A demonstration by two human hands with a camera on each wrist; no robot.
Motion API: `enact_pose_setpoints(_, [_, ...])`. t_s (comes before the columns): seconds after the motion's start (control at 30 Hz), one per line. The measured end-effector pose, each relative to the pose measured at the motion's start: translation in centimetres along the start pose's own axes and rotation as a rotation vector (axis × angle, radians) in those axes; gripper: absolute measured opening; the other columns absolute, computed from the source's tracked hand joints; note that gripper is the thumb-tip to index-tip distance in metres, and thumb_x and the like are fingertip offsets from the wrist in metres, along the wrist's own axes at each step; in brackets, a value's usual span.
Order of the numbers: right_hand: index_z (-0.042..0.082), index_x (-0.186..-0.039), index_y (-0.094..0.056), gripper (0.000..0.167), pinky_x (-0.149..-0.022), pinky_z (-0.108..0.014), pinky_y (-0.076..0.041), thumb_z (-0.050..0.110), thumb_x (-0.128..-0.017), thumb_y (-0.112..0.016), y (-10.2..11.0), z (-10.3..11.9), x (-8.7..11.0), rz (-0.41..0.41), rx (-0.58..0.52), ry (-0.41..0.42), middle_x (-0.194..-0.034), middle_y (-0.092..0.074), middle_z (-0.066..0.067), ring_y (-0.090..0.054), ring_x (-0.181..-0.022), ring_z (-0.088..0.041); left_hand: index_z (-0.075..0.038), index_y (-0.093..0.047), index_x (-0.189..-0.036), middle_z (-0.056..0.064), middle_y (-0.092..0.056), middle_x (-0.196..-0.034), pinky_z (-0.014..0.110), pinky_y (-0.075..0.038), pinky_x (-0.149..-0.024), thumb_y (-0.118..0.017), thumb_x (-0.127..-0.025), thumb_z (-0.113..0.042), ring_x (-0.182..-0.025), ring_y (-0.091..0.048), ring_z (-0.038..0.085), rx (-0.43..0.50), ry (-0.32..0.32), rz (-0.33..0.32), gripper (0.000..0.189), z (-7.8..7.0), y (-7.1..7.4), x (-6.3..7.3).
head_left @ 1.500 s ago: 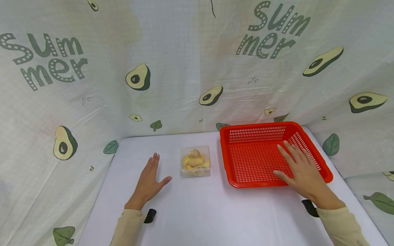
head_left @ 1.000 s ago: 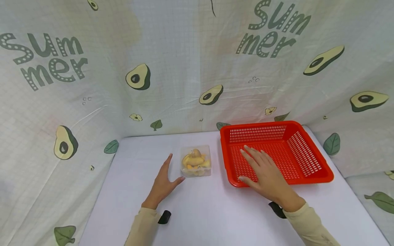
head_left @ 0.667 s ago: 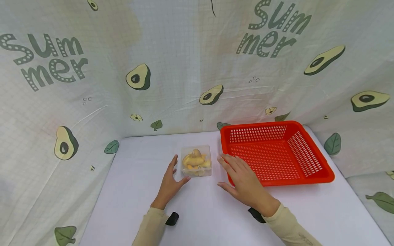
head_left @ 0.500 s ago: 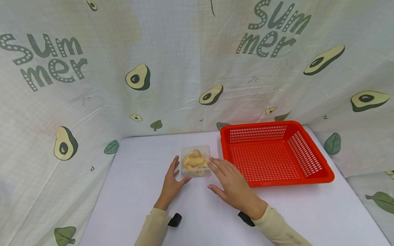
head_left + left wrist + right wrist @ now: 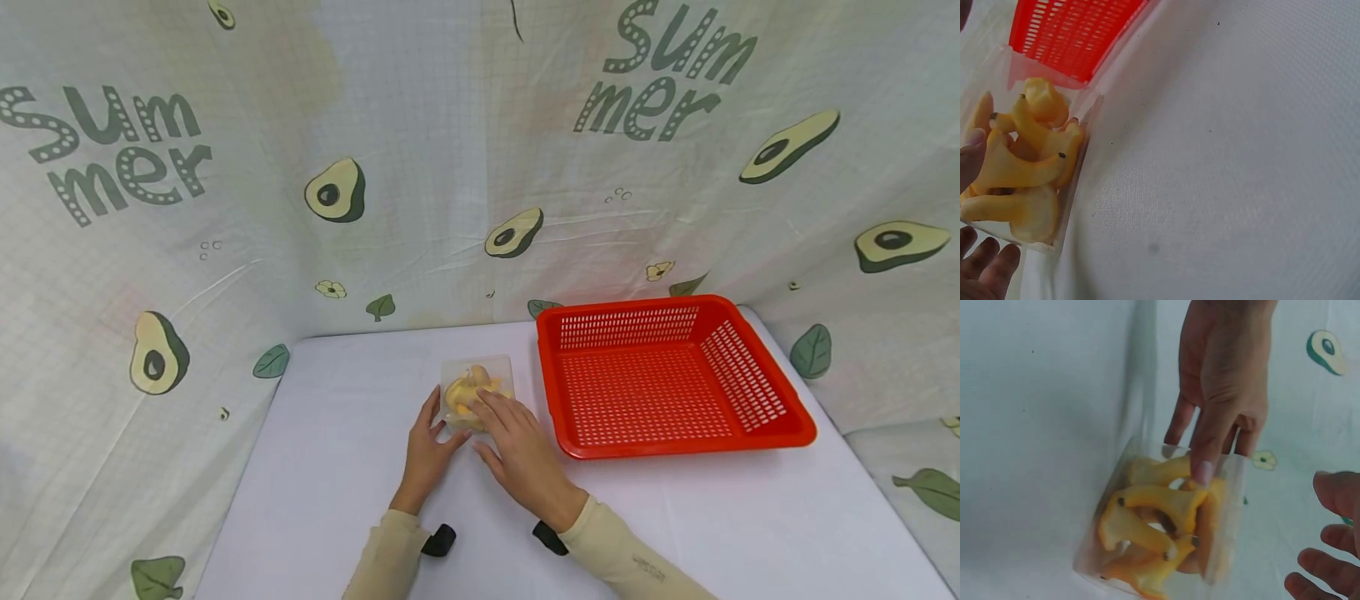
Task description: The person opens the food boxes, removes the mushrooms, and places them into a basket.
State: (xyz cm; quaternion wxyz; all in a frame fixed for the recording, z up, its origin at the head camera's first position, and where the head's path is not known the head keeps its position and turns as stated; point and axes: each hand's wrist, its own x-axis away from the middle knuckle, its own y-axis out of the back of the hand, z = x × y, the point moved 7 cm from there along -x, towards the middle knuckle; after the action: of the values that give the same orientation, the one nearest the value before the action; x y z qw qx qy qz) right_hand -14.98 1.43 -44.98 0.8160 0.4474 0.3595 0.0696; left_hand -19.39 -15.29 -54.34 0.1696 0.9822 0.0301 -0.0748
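Note:
A small clear plastic box stands on the white table, filled with several yellow, curved, banana-like pieces with dark tips. My left hand holds the box at its near left corner. Its fingers lie along the left wall and its thumb is at the near wall, and the right wrist view shows this thumb over the box. My right hand is above the near right part of the box, fingers extended over the yellow pieces and overlapping some of them. Nothing shows in its grasp.
A red perforated plastic basket with nothing in it stands to the right of the box. Behind the table hangs a cloth printed with avocados and leaves. Black wrist-worn devices sit at both sleeves.
The right hand has swept left from over the basket to above the box. The left hand has moved right and taken hold of the box's corner. Box and basket stay in place.

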Motion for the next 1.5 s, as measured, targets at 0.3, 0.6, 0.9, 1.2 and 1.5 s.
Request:
enact_pose_setpoints(0.3, [0.003, -0.136, -0.067, 0.059, -0.118, -0.055, -0.046, 0.006, -0.082, -0.091, -1.9, -1.6, -0.7, -0.073, -0.106, -0.059, -0.145, -0.063, -0.015, -0.059, -0.133, -0.033, 0.003, -0.037, -0.160, 0.023, -0.037, -0.166, 0.049, -0.050, -0.115, -0.086, -0.085, 0.001, -0.150, -0.042, 0.043, 0.035, 0.029, -0.023, 0.089, 0.1, 0.0, -0.1])
enact_pose_setpoints(0.6, [0.005, -0.132, -0.072, 0.055, -0.118, -0.057, -0.045, 0.010, -0.081, -0.092, -3.1, -2.3, -1.2, -0.094, -0.109, -0.029, -0.144, -0.066, -0.013, -0.058, -0.136, -0.033, 0.005, -0.042, -0.157, 0.025, -0.042, -0.163, 0.047, -0.053, -0.112, -0.086, -0.084, 0.005, -0.146, -0.047, 0.043, 0.049, 0.034, -0.048, 0.086, 0.5, 0.1, -0.4])
enact_pose_setpoints(0.9, [0.006, -0.126, -0.077, 0.046, -0.119, -0.057, -0.044, 0.011, -0.082, -0.090, -4.2, -3.0, -1.5, -0.095, -0.123, 0.003, -0.143, -0.067, -0.013, -0.059, -0.136, -0.037, 0.009, -0.047, -0.152, 0.030, -0.049, -0.154, 0.048, -0.056, -0.109, -0.087, -0.085, 0.000, -0.139, -0.052, 0.047, -0.006, 0.036, -0.064, 0.079, 0.8, 0.2, -0.5])
enact_pose_setpoints(1.2, [0.012, -0.124, -0.080, 0.046, -0.115, -0.049, -0.049, 0.012, -0.079, -0.092, -4.9, -3.6, -1.5, -0.122, -0.011, 0.011, -0.138, -0.071, -0.006, -0.060, -0.133, -0.031, 0.010, -0.051, -0.149, 0.031, -0.054, -0.149, 0.048, -0.058, -0.105, -0.086, -0.084, 0.004, -0.136, -0.055, 0.047, -0.005, 0.038, -0.073, 0.074, 0.7, 0.3, -0.6])
enact_pose_setpoints(1.5, [0.014, -0.120, -0.082, 0.043, -0.109, -0.046, -0.051, 0.018, -0.078, -0.093, -5.1, -3.7, -1.6, -0.149, 0.036, 0.030, -0.133, -0.074, -0.004, -0.064, -0.128, -0.028, 0.009, -0.055, -0.145, 0.031, -0.058, -0.144, 0.049, -0.059, -0.102, -0.087, -0.083, 0.003, -0.134, -0.057, 0.047, -0.019, 0.028, -0.082, 0.071, 0.9, 0.4, -0.8])
